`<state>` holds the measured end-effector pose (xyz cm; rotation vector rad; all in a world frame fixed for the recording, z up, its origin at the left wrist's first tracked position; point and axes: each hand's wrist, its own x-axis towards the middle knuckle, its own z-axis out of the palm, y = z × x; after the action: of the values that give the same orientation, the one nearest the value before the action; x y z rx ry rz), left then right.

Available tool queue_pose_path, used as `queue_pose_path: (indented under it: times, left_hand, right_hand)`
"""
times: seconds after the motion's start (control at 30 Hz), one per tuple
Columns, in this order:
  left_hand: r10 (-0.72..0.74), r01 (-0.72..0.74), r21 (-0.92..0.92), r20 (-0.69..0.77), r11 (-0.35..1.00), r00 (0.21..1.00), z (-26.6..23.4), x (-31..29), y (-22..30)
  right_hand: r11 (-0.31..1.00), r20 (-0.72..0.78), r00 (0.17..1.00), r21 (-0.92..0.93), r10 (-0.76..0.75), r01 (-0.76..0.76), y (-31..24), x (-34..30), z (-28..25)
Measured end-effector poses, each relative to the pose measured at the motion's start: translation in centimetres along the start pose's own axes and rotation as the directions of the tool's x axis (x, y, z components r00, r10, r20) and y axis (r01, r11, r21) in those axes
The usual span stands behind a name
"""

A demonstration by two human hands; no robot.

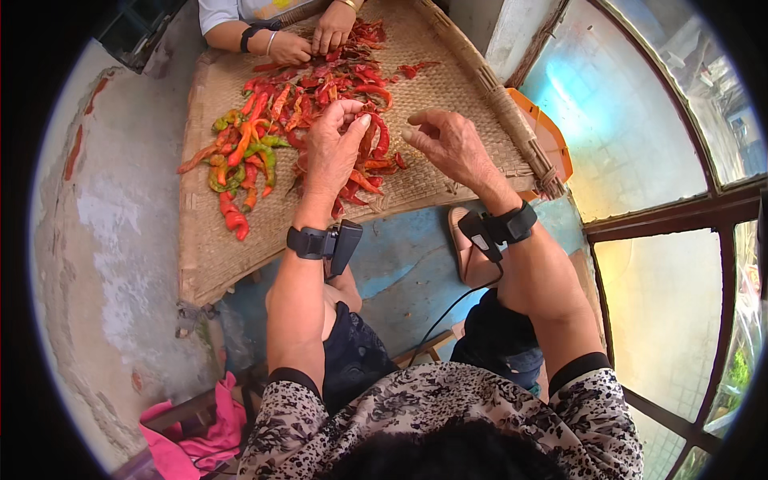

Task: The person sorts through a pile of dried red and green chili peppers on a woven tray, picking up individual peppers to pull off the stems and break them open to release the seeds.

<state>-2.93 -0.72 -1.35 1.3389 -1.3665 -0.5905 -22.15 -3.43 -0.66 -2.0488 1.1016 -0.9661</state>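
Head view, clock directions taken from its centre: framed window point(656, 288) panes fill three o'clock; a worn, patchy wall point(112, 240) covers nine o'clock; a woven tray point(216, 264) with a thick rolled rim spreads from ten o'clock to one; blue floor point(384, 276) shows around the centre, below the tray's near edge; on the tray, a loose heap of red peppers point(316, 84), many of them wrinkled, runs from the centre up towards twelve o'clock; a pink cloth point(210, 432) lies between seven and eight o'clock; a cluster of green and orange peppers point(240, 152) sits at ten o'clock, against the heap's left side.

The person's left hand point(328, 156), at eleven o'clock, is over the heap with fingers curled and thumb close to them, whether pinching anything I cannot tell; the right hand point(458, 148), at one o'clock, is bent to a narrow gap, with nothing visible in it; a co-worker's two hands point(290, 50) meet at the heap's far part, between eleven and twelve; one curved red pepper point(384, 138) lies at twelve o'clock, just beside the left thumb.
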Motion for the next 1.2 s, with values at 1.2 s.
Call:
queue_pose_path:
  times: [1.2]
  left_hand:
    - [-0.113,0.097,-0.677,0.02,0.73,0.993,-1.0,0.7,0.4]
  right_hand:
    - [0.987,0.006,0.987,0.013,-0.158,0.158,-0.6,1.6,2.7]
